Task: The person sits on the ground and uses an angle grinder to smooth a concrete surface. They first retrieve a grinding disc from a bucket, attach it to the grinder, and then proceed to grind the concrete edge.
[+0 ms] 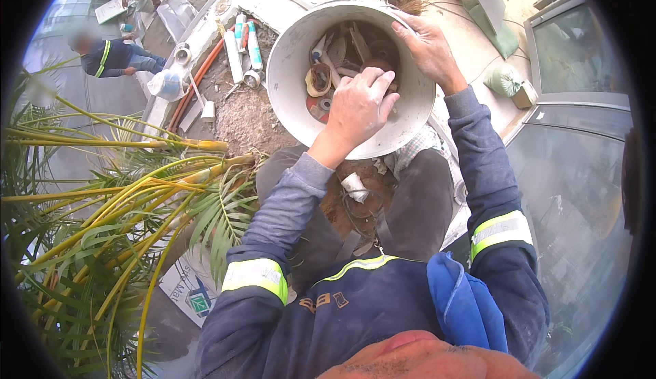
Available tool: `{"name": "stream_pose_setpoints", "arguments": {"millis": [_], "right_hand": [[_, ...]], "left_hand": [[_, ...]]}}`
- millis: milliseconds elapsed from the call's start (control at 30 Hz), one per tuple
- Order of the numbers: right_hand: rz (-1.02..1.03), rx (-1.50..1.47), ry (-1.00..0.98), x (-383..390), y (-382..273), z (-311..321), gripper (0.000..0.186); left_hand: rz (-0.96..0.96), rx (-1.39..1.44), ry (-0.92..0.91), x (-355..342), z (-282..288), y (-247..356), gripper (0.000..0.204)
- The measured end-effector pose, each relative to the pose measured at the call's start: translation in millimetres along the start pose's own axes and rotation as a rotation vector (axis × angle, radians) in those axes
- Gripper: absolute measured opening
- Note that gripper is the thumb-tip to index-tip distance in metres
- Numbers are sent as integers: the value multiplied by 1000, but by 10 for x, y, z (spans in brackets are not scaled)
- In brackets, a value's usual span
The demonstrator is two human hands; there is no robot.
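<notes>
A large white bucket (287, 72), dusty inside, stands before me by my knees. My right hand (429, 48) grips its far right rim, thumb on the inside. Over the bucket's mouth is my left hand (361, 104), fingers curled; anything within them is hidden. Mixed tools and dusty scraps lie at the bottom, among them a tape roll (318, 79) at the left side. My left hand covers part of these contents. A crumpled white cup (354, 186) lies on the ground between my legs.
Sealant cartridges (254, 46) lie on rubble left of the bucket, near orange pipes (198, 85). Palm fronds (137, 194) crowd my left. A glass panel (574, 201) stands at right. Another person (116, 58) works at far left; others are partly visible along the top.
</notes>
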State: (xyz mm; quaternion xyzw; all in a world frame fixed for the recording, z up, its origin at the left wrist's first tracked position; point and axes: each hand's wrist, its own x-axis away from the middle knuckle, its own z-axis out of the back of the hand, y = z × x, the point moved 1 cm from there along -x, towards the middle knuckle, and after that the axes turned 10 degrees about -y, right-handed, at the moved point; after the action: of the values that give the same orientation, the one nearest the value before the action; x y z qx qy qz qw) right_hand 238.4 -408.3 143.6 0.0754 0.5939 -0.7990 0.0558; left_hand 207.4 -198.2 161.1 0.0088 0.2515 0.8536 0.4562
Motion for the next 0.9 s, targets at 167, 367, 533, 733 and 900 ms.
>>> {"name": "stream_pose_setpoints", "arguments": {"millis": [167,367,533,733,900], "right_hand": [[-63,-33,14,72,-140,-66,34],[-96,-42,-4,122,-208,-51,35],[-98,-44,-30,77,-220,-62,39],[-109,-8,-30,25,-182,-28,39],[-108,-48,-26,18,-115,-6,41]], "left_hand": [[-48,55,50,108,-210,-45,32],[-57,-76,595,-23,356,-304,30],[455,-107,802,205,821,-999,34],[922,438,343,337,735,-1496,63],[853,385,360,134,768,-1382,70]]}}
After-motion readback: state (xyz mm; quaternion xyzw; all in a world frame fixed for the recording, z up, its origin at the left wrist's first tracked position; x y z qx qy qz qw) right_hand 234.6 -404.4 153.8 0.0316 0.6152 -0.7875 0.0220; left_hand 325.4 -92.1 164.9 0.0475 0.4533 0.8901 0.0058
